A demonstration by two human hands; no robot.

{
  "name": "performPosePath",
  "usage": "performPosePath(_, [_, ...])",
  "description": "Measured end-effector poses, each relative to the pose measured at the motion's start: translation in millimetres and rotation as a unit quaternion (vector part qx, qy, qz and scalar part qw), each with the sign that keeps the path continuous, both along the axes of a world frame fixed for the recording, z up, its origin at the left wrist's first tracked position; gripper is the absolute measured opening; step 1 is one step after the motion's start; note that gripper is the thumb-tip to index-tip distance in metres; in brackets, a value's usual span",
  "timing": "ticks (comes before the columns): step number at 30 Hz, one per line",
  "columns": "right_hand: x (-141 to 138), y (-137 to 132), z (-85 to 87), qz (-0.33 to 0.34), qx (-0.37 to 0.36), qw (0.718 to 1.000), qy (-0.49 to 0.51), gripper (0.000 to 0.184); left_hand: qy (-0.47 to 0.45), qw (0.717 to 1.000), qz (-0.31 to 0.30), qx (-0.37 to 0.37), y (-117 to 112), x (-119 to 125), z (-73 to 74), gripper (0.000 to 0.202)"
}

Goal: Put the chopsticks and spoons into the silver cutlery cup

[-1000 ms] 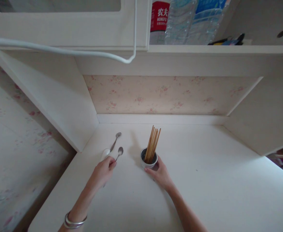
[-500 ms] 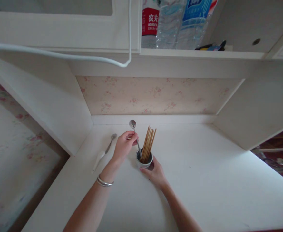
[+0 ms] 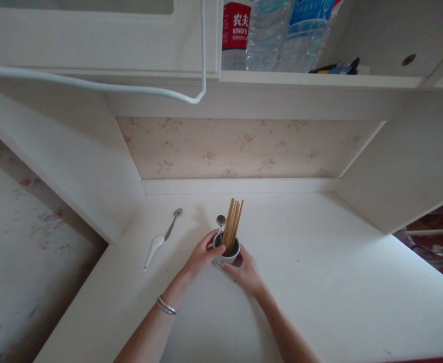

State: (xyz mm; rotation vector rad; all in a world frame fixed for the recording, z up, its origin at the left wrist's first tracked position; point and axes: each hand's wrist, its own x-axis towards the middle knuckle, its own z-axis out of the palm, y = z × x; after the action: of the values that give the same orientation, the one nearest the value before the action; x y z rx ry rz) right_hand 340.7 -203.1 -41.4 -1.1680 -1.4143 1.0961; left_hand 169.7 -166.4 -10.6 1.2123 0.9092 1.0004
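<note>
A small white cup (image 3: 229,259) with a dark inside stands on the white surface. Several wooden chopsticks (image 3: 233,227) lean upright in it, and a metal spoon (image 3: 221,221) rests beside them, bowl up, its lower handle down inside the cup. My left hand (image 3: 201,254), with silver bangles on the wrist, grips the cup's left side, thumb at the front rim. Around the right side my right hand (image 3: 247,272) is closed on the cup; some of its fingers are hidden behind it. To the left lie a white spoon (image 3: 154,249) and another metal spoon (image 3: 173,222), end to end.
Overhead is a shelf (image 3: 320,79) with several plastic bottles (image 3: 267,38) on it. A white cable (image 3: 146,92) hangs in front of the cabinet door. White side panels (image 3: 399,166) bound the recess, with flowered paper (image 3: 229,148) at the back.
The metal spoon has dropped lower into the cup, released by my left hand. That hand has moved down to the cup's left side. My right hand keeps its hold.
</note>
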Motion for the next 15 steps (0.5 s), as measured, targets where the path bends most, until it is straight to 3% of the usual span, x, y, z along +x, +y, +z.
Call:
performPosePath(3, [1.1, 1.5, 2.0, 0.033, 0.006, 0.999, -0.006, 0.067, -0.054, 0.995, -0.078, 0.024, -10.0, 0.4, -10.7, 0.092])
performPosePath(7, [12.4, 0.2, 5.7, 0.085, 0.014, 0.996, -0.026, 0.075, -0.037, 0.997, -0.042, 0.059, -14.0, 7.0, -24.8, 0.080])
performPosePath(11, [27.3, -11.7, 32.7, -0.021, 0.061, 0.998, -0.026, 0.086, -0.038, 0.998, -0.003, 0.046, -14.3, 11.9, -32.0, 0.081])
performPosePath(13, [23.3, -18.5, 55.8, -0.098, 0.094, 0.991, 0.004, 0.063, -0.049, 0.998, -0.001, 0.047, -14.3, 12.1, -31.7, 0.082])
performPosePath(15, [5.5, -22.1, 78.5, -0.149, 0.105, 0.983, 0.031, 0.026, -0.062, 0.997, -0.010, 0.054, -14.0, 11.1, -29.3, 0.081])
